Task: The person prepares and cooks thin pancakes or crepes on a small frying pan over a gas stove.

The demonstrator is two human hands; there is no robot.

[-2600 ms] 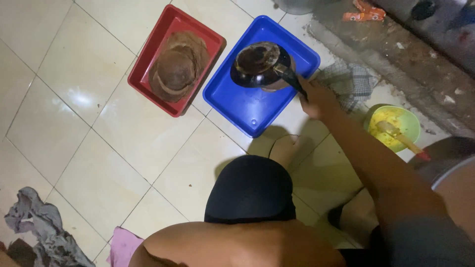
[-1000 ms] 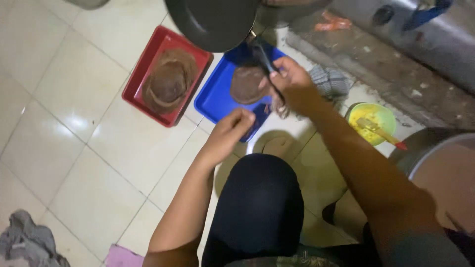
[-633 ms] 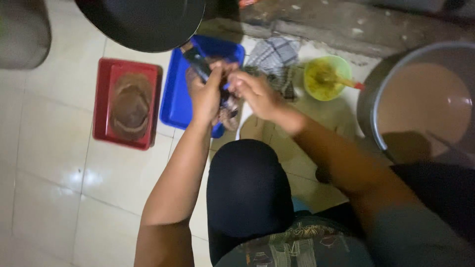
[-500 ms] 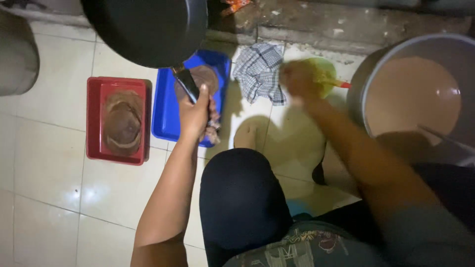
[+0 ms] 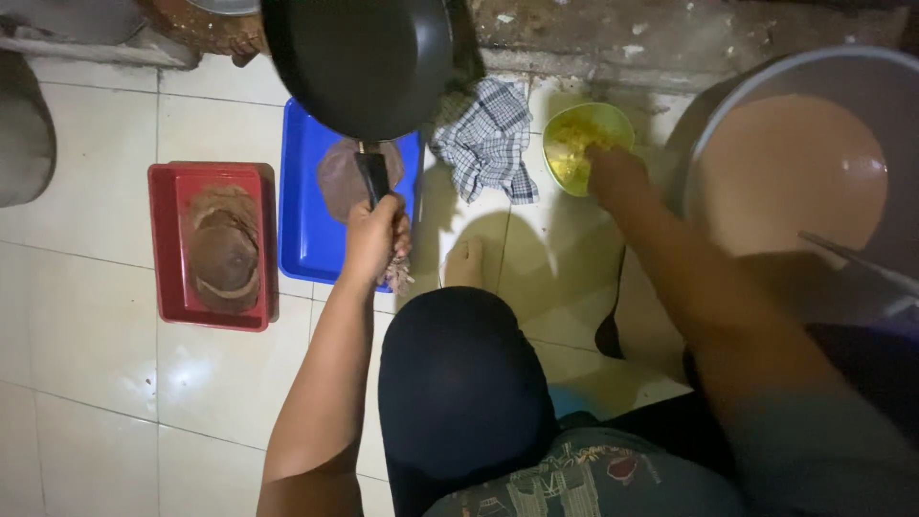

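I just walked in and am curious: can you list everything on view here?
frying pan: one, black, held up over the blue tray
blue tray: one, on the floor, brown lump in it
red tray: one, left of the blue tray, brown lumps in it
checked cloth: one, grey and white, on the floor
small bowl: one, yellow-green, beside the cloth
large basin: one, grey, far right
left hand: grip on the pan handle
right hand: reaching into the small bowl

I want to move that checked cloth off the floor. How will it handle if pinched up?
The checked cloth lies crumpled in folds, so it is probably floppy and would drape. It looks thin, likely light; possibly damp, though that cannot be told.
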